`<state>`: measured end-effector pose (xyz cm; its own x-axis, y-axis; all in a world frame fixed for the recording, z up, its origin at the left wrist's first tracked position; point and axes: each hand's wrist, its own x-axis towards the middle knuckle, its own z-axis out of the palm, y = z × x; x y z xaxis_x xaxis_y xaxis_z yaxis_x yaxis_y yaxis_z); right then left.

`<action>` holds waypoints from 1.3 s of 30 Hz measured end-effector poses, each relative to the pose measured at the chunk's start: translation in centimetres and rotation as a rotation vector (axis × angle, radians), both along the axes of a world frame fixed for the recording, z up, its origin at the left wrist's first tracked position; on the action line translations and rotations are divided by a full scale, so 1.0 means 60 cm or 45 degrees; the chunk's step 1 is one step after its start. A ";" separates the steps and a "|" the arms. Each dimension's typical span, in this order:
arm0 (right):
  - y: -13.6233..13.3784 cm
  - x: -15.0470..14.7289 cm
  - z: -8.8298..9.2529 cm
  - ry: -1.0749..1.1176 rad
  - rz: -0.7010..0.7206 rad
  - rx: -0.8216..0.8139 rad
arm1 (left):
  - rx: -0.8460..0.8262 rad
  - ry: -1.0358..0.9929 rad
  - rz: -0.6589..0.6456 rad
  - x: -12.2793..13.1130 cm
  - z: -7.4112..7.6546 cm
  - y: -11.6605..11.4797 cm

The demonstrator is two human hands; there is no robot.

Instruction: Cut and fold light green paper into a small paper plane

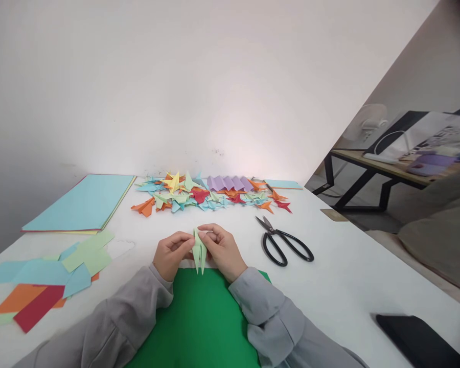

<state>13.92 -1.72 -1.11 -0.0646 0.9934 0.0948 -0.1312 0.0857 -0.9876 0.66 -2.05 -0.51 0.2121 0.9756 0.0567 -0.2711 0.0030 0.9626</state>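
Note:
A small folded piece of light green paper [199, 253] is held up between both hands, with two narrow points hanging down. My left hand [173, 253] pinches its left side between thumb and fingers. On the other side, my right hand [224, 250] grips the upper right part, thumb in front. Some fingertips are hidden behind the paper. Below the hands lies a green sheet [199, 312], partly covered by my sleeves. Black-handled scissors [281, 240] rest to the right, blades parted slightly.
Several folded paper shapes [199, 197] line the wall, with a pleated purple paper [230, 183] among them. Stacked large sheets [80, 202] lie at the back left, above loose coloured paper pieces [48, 273]. A black flat object [421, 337] is at the near right.

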 end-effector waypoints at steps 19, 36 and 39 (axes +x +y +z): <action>0.003 0.004 -0.005 0.116 0.064 -0.013 | 0.041 0.104 0.141 -0.002 -0.007 0.007; -0.002 0.001 -0.002 0.022 0.017 -0.045 | 0.021 0.113 0.196 -0.005 -0.012 0.013; -0.002 0.001 -0.002 0.019 0.002 -0.051 | -0.030 0.105 0.169 -0.005 -0.008 0.012</action>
